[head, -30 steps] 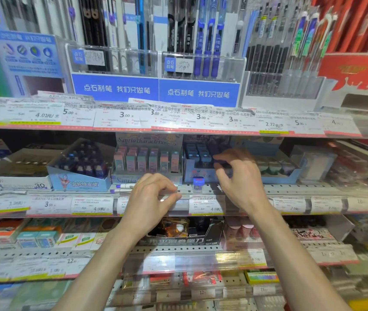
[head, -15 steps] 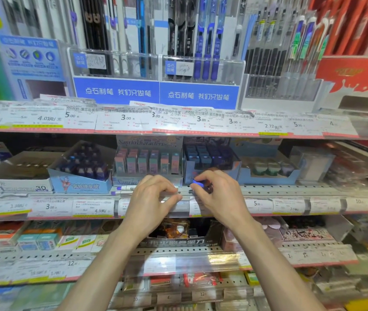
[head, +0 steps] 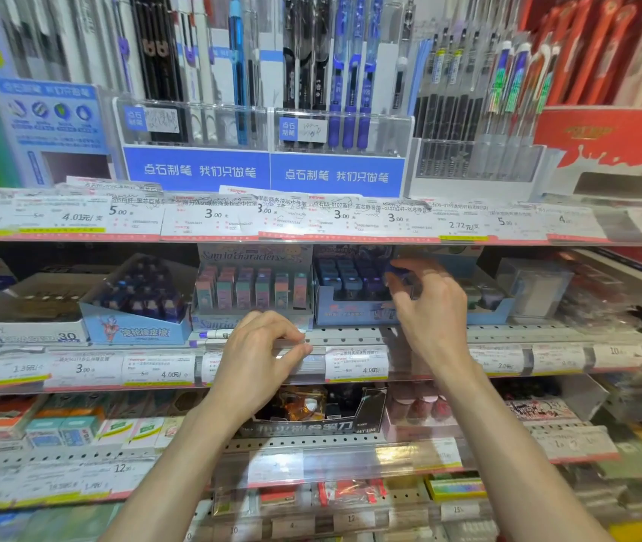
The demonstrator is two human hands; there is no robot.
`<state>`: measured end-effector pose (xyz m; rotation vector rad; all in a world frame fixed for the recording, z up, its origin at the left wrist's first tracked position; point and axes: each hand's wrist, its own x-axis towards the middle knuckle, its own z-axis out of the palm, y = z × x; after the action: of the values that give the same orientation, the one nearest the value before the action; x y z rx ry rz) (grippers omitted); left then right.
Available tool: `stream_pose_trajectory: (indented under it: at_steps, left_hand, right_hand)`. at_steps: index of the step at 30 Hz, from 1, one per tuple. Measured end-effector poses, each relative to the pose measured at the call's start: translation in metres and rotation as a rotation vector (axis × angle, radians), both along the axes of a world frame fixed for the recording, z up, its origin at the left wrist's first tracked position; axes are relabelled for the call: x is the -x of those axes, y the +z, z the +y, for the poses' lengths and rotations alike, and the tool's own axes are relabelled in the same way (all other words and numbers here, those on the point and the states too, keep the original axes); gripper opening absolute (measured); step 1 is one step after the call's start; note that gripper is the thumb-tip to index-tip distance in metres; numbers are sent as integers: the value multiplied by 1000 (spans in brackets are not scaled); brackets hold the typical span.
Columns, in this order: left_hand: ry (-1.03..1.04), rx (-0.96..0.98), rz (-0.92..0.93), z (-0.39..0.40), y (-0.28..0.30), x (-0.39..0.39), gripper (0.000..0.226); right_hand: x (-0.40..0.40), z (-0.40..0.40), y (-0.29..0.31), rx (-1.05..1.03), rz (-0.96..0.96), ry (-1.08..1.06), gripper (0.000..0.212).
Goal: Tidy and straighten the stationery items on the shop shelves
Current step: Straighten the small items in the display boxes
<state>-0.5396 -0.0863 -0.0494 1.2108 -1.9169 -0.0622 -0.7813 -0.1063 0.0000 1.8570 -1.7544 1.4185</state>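
Right now: shelving unit [head: 350,338] fills everything ahead of both hands, price-tag strips running along each shelf edge. Upper shelf, well above the hands: pen display rack [head: 264,170] with blue front panels, pens standing upright in clear holders.

Middle shelf, at hand level, holds a row of open display boxes. Blue eraser box [head: 135,330], tilted, sits left of the left hand. Pastel Sanrio box [head: 249,287] is just behind and above the left hand, small packs standing in rows. Dark blue box [head: 350,303] is directly left of the right hand, packed with dark blue and purple cubes.

Lower shelf, under both wrists: black box [head: 319,420] of small items, pink items just right of it.

Left hand [head: 260,357] rests on the middle shelf's front edge, fingers curled over the clear price strip [head: 311,361], thumb under, pinching it. A pen [head: 214,334] lies flat on the shelf just left of that hand's fingers.

Right hand [head: 429,307] is raised at the right end of the dark blue box, fingers curled, pinching a small blue item [head: 397,269] at the fingertips. Item is motion-blurred; can't tell exactly what it is. It sits just above the box's right-hand corner, apparently not yet seated in a slot.
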Motion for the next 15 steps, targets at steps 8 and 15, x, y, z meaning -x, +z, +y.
stream_pose_trajectory:
  at_steps: [8,15]
  left_hand:
    - [-4,-4,9,1,0,0,11]
    - [-4,-11,3,1,1,0,10]
  right_hand:
    - [11,-18,3,-141,-32,11,18]
    - [18,-25,0,-239,-34,19,16]
